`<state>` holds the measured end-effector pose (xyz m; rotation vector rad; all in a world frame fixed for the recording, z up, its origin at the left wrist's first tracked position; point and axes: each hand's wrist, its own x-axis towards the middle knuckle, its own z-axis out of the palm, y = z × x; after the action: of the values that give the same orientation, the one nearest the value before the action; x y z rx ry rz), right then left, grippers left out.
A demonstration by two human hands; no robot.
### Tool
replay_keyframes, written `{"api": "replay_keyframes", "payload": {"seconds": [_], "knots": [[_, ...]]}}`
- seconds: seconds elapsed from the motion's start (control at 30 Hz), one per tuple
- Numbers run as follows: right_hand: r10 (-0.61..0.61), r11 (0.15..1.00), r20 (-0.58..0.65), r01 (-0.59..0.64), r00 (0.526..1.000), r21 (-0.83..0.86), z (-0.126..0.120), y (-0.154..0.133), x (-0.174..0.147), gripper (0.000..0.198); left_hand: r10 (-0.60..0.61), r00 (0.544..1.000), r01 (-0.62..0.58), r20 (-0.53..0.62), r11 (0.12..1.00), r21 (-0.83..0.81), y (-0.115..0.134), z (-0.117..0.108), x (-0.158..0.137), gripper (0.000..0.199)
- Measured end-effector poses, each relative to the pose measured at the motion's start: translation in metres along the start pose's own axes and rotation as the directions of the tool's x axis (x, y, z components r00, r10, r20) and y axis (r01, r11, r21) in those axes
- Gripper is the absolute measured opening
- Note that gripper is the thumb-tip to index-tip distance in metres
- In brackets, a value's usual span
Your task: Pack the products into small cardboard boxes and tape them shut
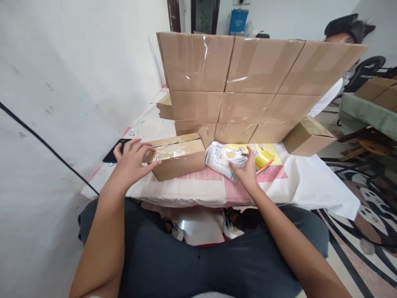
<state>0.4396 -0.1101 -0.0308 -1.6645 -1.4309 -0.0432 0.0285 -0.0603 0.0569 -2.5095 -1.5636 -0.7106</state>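
Observation:
A taped cardboard box (182,159) lies lengthwise on the cloth-covered table. My left hand (132,159) is at its left end, thumb against the front edge and fingers over the top, spanning the end. My right hand (247,169) holds the right side of a white plastic packet (221,159) with a pale yellow round print, thumb on the near face. The packet leans beside the box's right end. Just past my right fingers lie a shiny yellow item (264,158) and an orange-edged flat item (266,166), on a yellow printed sheet (277,152).
A tall wall of taped cardboard boxes (248,95) stands across the table. Another cardboard box (310,136) sits at right, and a torn box (166,108) at left. Near my left hand lies a black phone-like slab (110,154). A person (347,31) is partly visible behind the wall.

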Motion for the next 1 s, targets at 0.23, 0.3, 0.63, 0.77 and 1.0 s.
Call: {"api": "replay_keyframes", "payload": {"seconds": [0.23,0.3,0.63,0.77,1.0], "knots": [[-0.196,0.88,0.393,0.338,0.898,-0.334,0.011,-0.01,-0.037,0.047,0.027,0.999,-0.029,0.023,0.996,0.081,0.007,0.002,0.0,0.03],[-0.155,0.861,0.432,0.337,0.888,-0.382,0.014,-0.011,-0.037,0.05,0.036,0.997,-0.04,0.067,0.997,0.062,0.007,0.001,0.0,0.028],[0.007,0.788,0.497,0.301,0.867,-0.536,0.043,-0.035,-0.004,0.056,-0.003,0.996,-0.004,0.091,0.997,0.082,0.005,0.01,0.002,0.031],[-0.004,0.831,0.504,0.283,0.863,-0.478,0.039,-0.041,0.004,0.055,0.01,0.998,-0.014,0.068,0.998,0.062,0.003,0.014,0.002,0.028],[-0.116,0.96,0.238,0.17,0.964,-0.221,-0.011,-0.018,0.019,0.052,0.193,0.977,-0.196,-0.087,0.98,-0.026,0.009,0.02,0.006,0.019]]}}
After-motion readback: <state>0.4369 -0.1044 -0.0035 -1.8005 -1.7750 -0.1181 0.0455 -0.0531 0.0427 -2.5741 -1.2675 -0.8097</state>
